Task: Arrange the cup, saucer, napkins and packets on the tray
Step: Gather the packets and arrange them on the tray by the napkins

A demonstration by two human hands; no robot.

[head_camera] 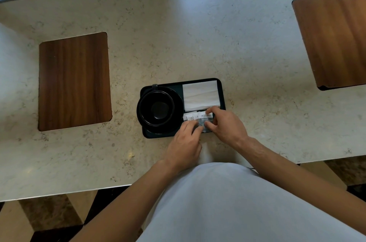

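A dark rectangular tray [222, 91] lies on the marble counter in front of me. On its left half a black cup [156, 108] stands on a black saucer [176, 121], handle pointing away from me. White napkins [200, 94] fill the tray's far right part. Several white and grey packets [195, 118] lie fanned in a row along the near right part. My left hand [184, 146] rests its fingertips on the packets' near edge. My right hand [225, 125] pinches the rightmost packet between thumb and fingers.
A wooden board [74, 81] is set into the counter to the left, and another wooden board [334, 38] lies at the far right. The counter's near edge [79, 194] runs just before my body, with patterned floor below.
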